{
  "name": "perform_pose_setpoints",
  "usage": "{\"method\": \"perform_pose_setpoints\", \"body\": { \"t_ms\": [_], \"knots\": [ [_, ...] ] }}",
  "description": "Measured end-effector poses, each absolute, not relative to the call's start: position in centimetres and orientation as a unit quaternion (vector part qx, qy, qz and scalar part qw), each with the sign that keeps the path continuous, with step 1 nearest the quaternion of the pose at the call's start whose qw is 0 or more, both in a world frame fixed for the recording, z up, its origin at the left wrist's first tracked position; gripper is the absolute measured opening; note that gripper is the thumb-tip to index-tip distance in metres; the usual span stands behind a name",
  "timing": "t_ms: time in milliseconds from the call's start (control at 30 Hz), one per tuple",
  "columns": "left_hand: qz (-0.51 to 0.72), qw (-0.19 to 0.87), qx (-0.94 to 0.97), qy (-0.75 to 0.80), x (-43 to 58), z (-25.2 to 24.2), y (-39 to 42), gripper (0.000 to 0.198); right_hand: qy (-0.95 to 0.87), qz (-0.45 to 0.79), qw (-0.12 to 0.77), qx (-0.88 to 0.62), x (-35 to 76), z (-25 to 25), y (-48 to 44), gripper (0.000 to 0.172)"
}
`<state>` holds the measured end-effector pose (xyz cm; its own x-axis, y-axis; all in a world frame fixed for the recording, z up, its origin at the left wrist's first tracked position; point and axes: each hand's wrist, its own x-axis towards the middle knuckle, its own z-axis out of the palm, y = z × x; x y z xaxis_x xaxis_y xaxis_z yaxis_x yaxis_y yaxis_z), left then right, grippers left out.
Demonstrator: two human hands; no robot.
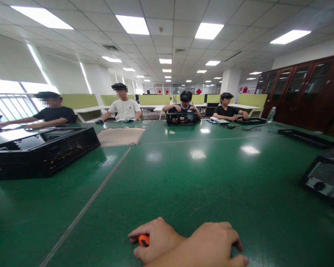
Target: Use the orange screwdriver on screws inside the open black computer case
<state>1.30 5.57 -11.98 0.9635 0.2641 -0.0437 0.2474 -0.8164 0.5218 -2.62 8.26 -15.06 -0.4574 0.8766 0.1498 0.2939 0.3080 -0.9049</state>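
Head view: The right hand [157,237] clamps an orange item [144,240] between thumb and fingers, toward the near edge of the bench [189,181]. The left hand [218,237] crosses over the right at the wrist; its thumb and fingers are apart. Contact between left hand and bench cannot be determined. A black case [69,157] lies toward the left edge, a grey case [325,176] at the right edge. A bottle [272,114] stands near the far right corner.

Orange-black object [144,240] (partly hidden) in right grip [161,237]
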Motion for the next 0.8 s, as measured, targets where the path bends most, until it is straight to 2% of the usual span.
{"method": "perform_pose_setpoints", "body": {
  "t_ms": [533,800],
  "knots": [
    [0.022,0.272,0.955,0.115,1.7,-14.3,6.2,0.038,-0.742,0.425,0.335,-0.396,-2.8,-15.1,8.2,0.047],
    [0.005,0.268,0.957,0.116,1.8,-13.4,5.9,0.035,-0.74,0.426,0.334,-0.399,-2.6,-15.2,8.3,0.045]
  ]
}}
